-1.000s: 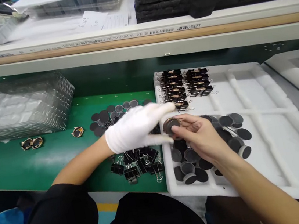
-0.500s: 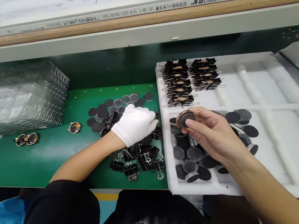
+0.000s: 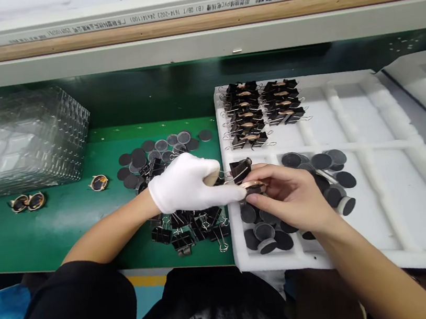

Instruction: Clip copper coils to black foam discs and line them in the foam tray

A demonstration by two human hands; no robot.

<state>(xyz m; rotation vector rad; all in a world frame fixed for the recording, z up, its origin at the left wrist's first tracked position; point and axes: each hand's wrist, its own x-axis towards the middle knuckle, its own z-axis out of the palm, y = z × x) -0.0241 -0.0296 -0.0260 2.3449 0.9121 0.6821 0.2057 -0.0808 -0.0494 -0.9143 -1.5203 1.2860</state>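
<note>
Where the two hands meet at the near left edge of the white foam tray (image 3: pixel 351 124), a black binder clip (image 3: pixel 240 170) is pinched in the gloved left hand (image 3: pixel 188 184), its wire handles pressed between thumb and forefinger. Just below it, the bare right hand (image 3: pixel 291 196) grips a thin copper-rimmed disc (image 3: pixel 253 185) edge-on in its closed fingers (image 3: pixel 257 174), with the clip touching the disc's top. Dark round discs (image 3: pixel 330 175) lie loose in the tray compartment under and beside the right hand. Farther back in the tray, clipped assemblies (image 3: pixel 261 110) stand in two rows. On the green counter (image 3: pixel 66 217) beneath the left wrist sits a heap of loose binder clips (image 3: pixel 191 228).
</note>
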